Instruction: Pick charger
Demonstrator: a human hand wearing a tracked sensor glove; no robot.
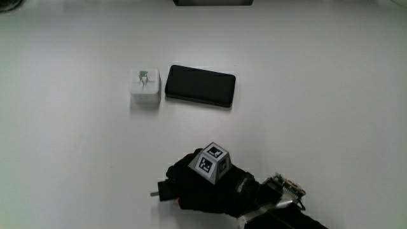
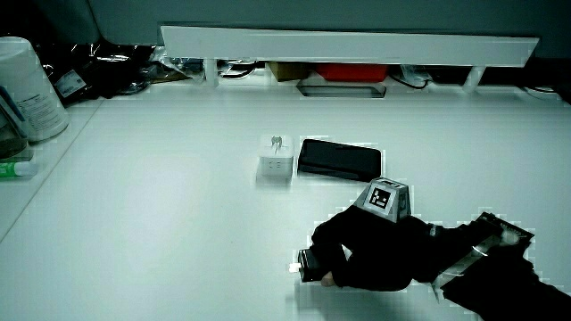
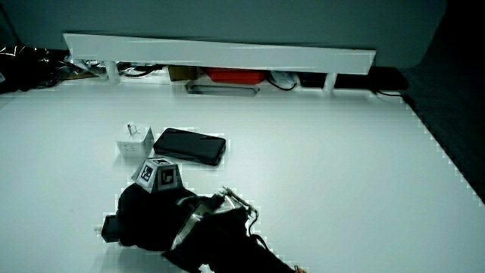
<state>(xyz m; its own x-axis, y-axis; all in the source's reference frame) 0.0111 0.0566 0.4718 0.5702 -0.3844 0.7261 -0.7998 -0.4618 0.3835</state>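
The charger (image 1: 144, 89) is a small white cube with its metal prongs pointing up, standing on the white table (image 1: 305, 95). It shows in both side views (image 2: 275, 158) (image 3: 134, 143). A black phone (image 1: 200, 86) lies flat right beside it, a narrow gap between them. The gloved hand (image 1: 197, 187) rests low on the table at the edge nearest the person, well short of the charger and phone and touching neither. The patterned cube (image 1: 213, 162) sits on its back. The forearm (image 1: 280, 213) runs off at the table's near edge. The hand appears in both side views (image 2: 366, 254) (image 3: 144, 220).
A low white partition (image 2: 348, 45) (image 3: 220, 49) closes the table's far edge, with a red item and cables under it. In a side view a white canister (image 2: 27, 89) and a small bottle (image 2: 13, 168) stand at the table's side edge.
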